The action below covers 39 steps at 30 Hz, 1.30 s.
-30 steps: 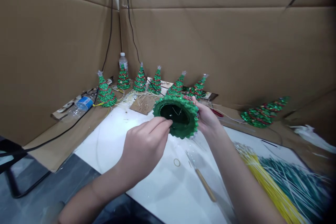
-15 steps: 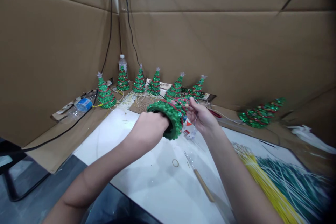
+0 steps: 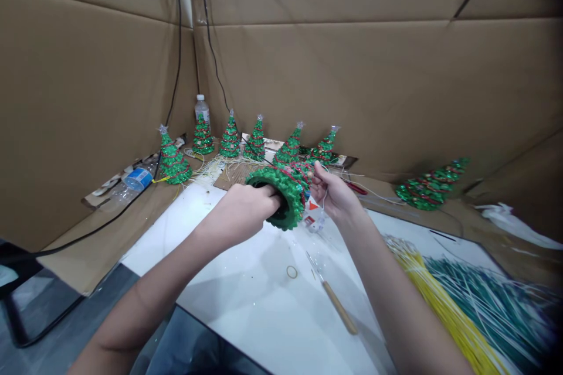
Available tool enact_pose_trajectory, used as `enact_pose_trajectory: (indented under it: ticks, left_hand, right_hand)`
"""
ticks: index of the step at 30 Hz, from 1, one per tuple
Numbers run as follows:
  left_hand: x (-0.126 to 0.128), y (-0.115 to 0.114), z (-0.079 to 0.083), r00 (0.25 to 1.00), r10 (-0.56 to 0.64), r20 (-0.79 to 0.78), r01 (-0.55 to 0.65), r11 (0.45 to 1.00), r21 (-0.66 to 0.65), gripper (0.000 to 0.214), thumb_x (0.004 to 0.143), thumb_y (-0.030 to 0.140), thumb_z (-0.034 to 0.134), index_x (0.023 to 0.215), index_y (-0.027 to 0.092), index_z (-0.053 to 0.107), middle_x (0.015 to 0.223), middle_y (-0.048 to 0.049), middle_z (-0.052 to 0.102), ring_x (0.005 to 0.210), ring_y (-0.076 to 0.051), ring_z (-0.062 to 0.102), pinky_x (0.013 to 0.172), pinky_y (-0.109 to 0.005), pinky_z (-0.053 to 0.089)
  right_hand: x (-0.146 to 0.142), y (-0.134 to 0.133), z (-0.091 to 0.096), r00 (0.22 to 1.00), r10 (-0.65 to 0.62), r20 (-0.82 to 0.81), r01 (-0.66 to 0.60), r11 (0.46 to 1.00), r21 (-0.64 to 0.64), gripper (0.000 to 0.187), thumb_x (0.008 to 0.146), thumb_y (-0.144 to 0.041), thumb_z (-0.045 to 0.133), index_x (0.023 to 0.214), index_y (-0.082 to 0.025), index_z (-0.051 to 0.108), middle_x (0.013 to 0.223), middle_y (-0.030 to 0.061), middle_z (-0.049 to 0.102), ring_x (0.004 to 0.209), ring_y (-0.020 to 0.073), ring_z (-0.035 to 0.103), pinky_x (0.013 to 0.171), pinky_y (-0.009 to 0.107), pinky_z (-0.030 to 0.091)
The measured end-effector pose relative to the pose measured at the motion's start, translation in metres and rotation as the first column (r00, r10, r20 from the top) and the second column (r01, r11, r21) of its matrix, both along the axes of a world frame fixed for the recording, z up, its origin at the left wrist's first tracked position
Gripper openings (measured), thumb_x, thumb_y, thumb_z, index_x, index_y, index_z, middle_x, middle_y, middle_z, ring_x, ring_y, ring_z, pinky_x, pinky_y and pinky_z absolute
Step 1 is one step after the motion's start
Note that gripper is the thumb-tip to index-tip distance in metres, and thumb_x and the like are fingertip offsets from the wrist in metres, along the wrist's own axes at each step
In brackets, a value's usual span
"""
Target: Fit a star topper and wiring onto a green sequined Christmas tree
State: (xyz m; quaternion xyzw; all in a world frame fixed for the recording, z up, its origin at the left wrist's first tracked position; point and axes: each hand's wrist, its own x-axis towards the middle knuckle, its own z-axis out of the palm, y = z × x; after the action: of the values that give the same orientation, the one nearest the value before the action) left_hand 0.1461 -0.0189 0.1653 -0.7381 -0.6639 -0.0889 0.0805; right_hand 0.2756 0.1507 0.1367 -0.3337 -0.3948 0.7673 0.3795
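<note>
A green sequined tree cone [image 3: 288, 187] with red trim lies on its side in the air above the white table [image 3: 246, 299]. My left hand [image 3: 246, 214] reaches into its open base, its fingers hidden inside the cone. On the cone's other end my right hand [image 3: 334, 193] pinches near the tip, and a thin white thread hangs below it. A small white tag with red marks [image 3: 311, 215] dangles under the cone.
Several finished small trees [image 3: 229, 140] stand along the cardboard wall; another [image 3: 428, 187] lies at the right. Two water bottles [image 3: 132, 179], black cables, a wooden-handled tool [image 3: 336, 304], a rubber band [image 3: 291, 272] and bundles of yellow and green strips [image 3: 461, 316] lie around.
The cone has turned from base-towards-me to lying sideways. My left hand went from its rim into the base, and my right hand shifted to the tip end.
</note>
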Motion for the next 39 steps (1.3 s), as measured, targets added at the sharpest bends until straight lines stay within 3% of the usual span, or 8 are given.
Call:
enact_pose_trajectory:
  ticks: [6, 11, 16, 22, 31, 39]
  left_hand:
    - [0.001, -0.004, 0.006, 0.998, -0.049, -0.032, 0.048, 0.998, -0.036, 0.035, 0.086, 0.006, 0.042, 0.102, 0.021, 0.07, 0.106, -0.0065, 0.072, 0.077, -0.022, 0.071, 0.058, -0.031, 0.051]
    - [0.006, -0.002, 0.004, 1.0, 0.001, 0.014, 0.0, 0.998, -0.056, 0.028, 0.09, 0.015, 0.043, 0.092, 0.019, 0.071, 0.097, -0.0087, 0.073, 0.083, -0.026, 0.071, 0.062, -0.033, 0.052]
    - [0.008, 0.002, -0.002, 0.99, 0.104, 0.097, -0.099, 0.994, -0.048, 0.024, 0.087, 0.015, 0.048, 0.09, 0.019, 0.071, 0.095, -0.0104, 0.074, 0.087, -0.028, 0.071, 0.066, -0.034, 0.053]
    - [0.014, 0.004, -0.006, 0.949, 0.222, 0.224, -0.217, 0.975, -0.048, 0.025, 0.079, 0.008, 0.05, 0.085, 0.019, 0.072, 0.094, -0.0127, 0.074, 0.088, -0.029, 0.071, 0.071, -0.036, 0.053]
    - [0.011, 0.009, -0.01, 0.887, 0.186, 0.422, -0.196, 0.98, -0.02, 0.023, 0.079, 0.008, 0.054, 0.076, 0.019, 0.073, 0.087, -0.0055, 0.076, 0.084, -0.019, 0.07, 0.071, -0.025, 0.051]
    - [0.017, 0.01, -0.013, 0.864, 0.289, 0.413, -0.296, 0.954, -0.049, 0.022, 0.076, 0.007, 0.053, 0.078, 0.018, 0.072, 0.086, -0.0096, 0.076, 0.085, -0.024, 0.071, 0.068, -0.029, 0.051]
  right_hand:
    - [0.001, 0.001, 0.0, 1.0, -0.001, -0.007, 0.001, 1.0, 0.011, 0.029, 0.093, -0.023, 0.058, 0.064, -0.02, 0.053, 0.045, -0.0063, 0.057, 0.038, 0.0067, 0.057, 0.045, 0.013, 0.055]
    - [0.001, 0.0, -0.002, 1.0, 0.004, -0.002, -0.004, 0.999, 0.036, 0.03, 0.089, -0.024, 0.064, 0.062, -0.02, 0.052, 0.043, -0.0074, 0.054, 0.038, 0.0066, 0.058, 0.047, 0.013, 0.056]
    - [0.001, -0.001, -0.002, 1.0, 0.019, -0.001, -0.019, 0.998, 0.062, 0.022, 0.086, -0.025, 0.068, 0.068, -0.019, 0.057, 0.053, -0.0043, 0.064, 0.043, 0.0082, 0.062, 0.047, 0.014, 0.056]
    - [0.001, -0.001, -0.003, 1.0, 0.004, -0.004, -0.004, 0.998, 0.055, 0.03, 0.088, -0.024, 0.065, 0.062, -0.019, 0.051, 0.044, -0.0066, 0.056, 0.042, 0.0075, 0.061, 0.047, 0.013, 0.055]
    - [0.002, 0.0, -0.002, 0.999, -0.034, -0.018, 0.035, 0.997, 0.067, 0.024, 0.088, -0.024, 0.066, 0.066, -0.02, 0.055, 0.054, -0.0038, 0.066, 0.046, 0.0082, 0.064, 0.048, 0.013, 0.055]
    - [0.002, 0.001, -0.003, 0.998, -0.053, -0.013, 0.054, 0.996, 0.065, 0.021, 0.09, -0.023, 0.063, 0.07, -0.02, 0.058, 0.057, -0.0038, 0.068, 0.048, 0.008, 0.064, 0.047, 0.014, 0.055]
